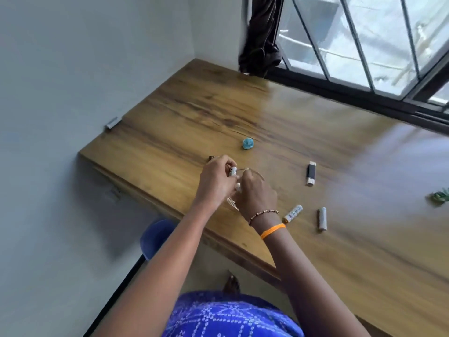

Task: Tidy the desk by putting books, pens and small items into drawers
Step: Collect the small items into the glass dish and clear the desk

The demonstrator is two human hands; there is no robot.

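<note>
I see my left hand (216,181) pinching a small white battery (232,171) above the wooden surface (279,117), near its left edge; my right hand (255,193) curls on a clear container (252,172) just beside it; two more batteries (292,213) lie nearby

The green item (441,196) is cut off at the right edge — blurred, unidentifiable.
</note>
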